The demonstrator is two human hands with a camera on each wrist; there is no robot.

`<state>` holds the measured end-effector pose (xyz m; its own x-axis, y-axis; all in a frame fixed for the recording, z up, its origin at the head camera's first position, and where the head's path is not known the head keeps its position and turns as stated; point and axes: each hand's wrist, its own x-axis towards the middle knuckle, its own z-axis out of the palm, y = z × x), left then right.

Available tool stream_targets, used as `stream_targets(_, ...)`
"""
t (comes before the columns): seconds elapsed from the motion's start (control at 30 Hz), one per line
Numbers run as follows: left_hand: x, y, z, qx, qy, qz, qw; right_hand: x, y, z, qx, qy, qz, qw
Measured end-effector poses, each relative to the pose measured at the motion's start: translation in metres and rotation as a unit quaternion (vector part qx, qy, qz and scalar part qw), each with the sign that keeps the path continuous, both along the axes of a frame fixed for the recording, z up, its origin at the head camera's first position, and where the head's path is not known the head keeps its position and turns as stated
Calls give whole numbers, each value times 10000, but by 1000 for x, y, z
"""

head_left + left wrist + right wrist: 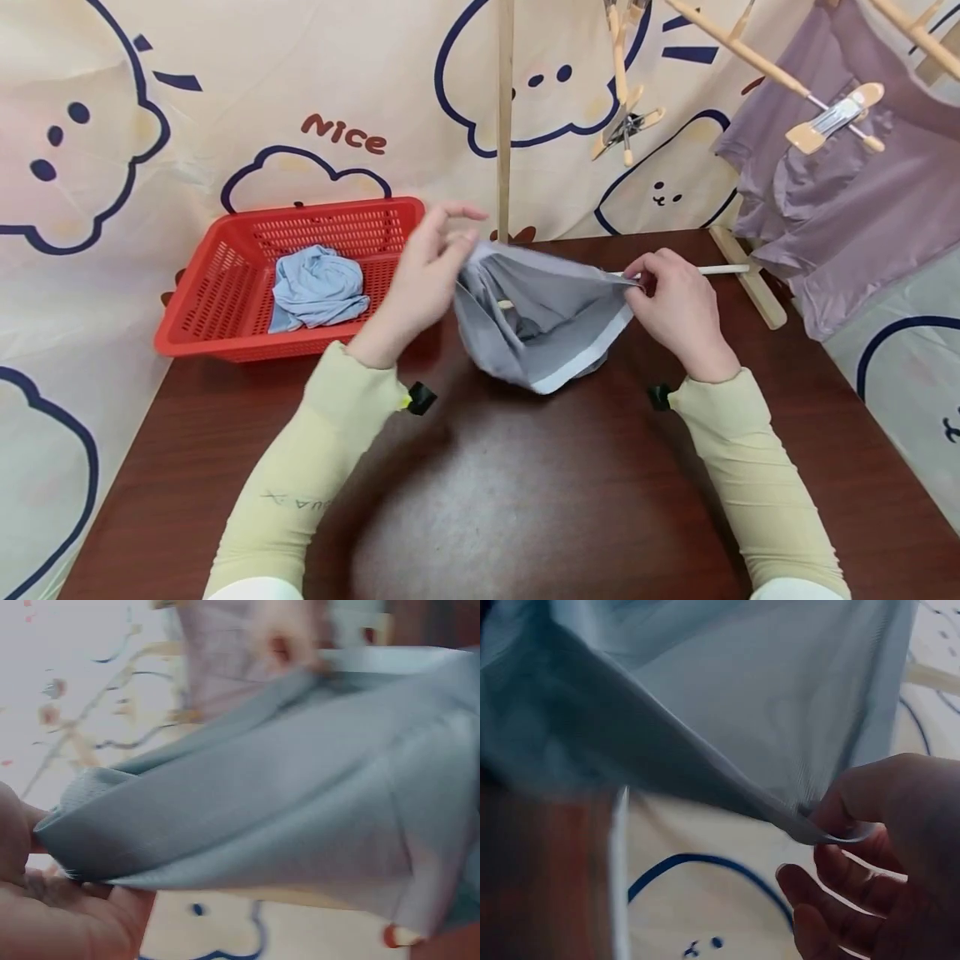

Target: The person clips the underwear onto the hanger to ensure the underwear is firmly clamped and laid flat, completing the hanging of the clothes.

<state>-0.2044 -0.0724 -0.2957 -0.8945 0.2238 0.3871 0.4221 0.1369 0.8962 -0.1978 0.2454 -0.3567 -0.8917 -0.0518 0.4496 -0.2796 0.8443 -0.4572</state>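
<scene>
A grey garment [577, 287] is stretched between both hands above the dark table [555, 500], its wide opening facing the head camera and its lower part sagging. At its right corner, my right hand [678, 308] pinches the hem between thumb and forefinger. The right wrist view shows this grip [855, 817], the other fingers loosely bent below. My left hand [423, 275] is at the garment's upper left corner. In the left wrist view, its thumb and fingers hold the folded edge of the grey cloth [247, 810], which is blurred toward the right.
A red basket [240, 346] with a light blue cloth [318, 287] stands at the back left. Behind the garment rise a wooden post [505, 125] and a white rod [723, 269] near a wooden foot [753, 287]. Clothespins [836, 117] and a purple garment [847, 200] hang upper right.
</scene>
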Motion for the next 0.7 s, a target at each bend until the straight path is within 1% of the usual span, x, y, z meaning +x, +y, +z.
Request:
stream_targets(0.07, 4, -10, 15, 557, 395, 114, 9976, -1, 5, -4, 104, -179, -86, 9997)
stream_targets(0.1, 5, -15, 22, 924, 497, 144, 9944, -1, 8, -4, 91, -308, -100, 9994)
stream_targets(0.17, 8, -25, 33, 1686, 580, 142, 9839, -1, 15, -3, -19, -608, -26, 9981)
stream_targets(0.2, 9, -29, 37, 2025, 574, 92, 9776, 0, 19, 0, -121, -768, 58, 9970)
stream_targets(0.27, 11, -37, 42, 2603, 383, -143, 9647, 1, 27, 7, -400, -1106, 323, 9925)
stream_targets(0.3, 12, -40, 44, 2776, 271, -285, 9599, 2, 30, 12, -574, -1247, 480, 9894)
stream_targets(0.33, 14, -43, 44, 2830, 178, -373, 9582, 2, 34, 16, -739, -1356, 662, 9858)
stream_targets(0.37, 15, -46, 44, 2710, 118, -423, 9616, 3, 37, 21, -882, -1447, 825, 9821)
stream_targets(0.43, 18, -51, 42, 2326, -40, -545, 9710, 5, 44, 31, -1101, -1610, 1115, 9744)
stream_targets(0.5, 20, -57, 38, 1652, -44, -556, 9847, 8, 51, 39, -1238, -1735, 1378, 9673)
stream_targets(0.53, 20, -60, 35, 1226, 54, -503, 9912, 10, 54, 42, -1288, -1798, 1474, 9640)
stream_targets(0.57, 21, -62, 32, 780, 205, -407, 9959, 11, 56, 45, -1289, -1832, 1573, 9618)
stream_targets(0.6, 21, -64, 29, 380, 382, -290, 9981, 13, 58, 48, -1322, -1862, 1686, 9589)
stream_targets(0.63, 20, -65, 26, 32, 574, -148, 9982, 15, 60, 50, -1332, -1863, 1816, 9563)
stream_targets(0.7, 20, -67, 20, -659, 983, 318, 9925, 18, 62, 54, -1460, -1876, 2040, 9497)
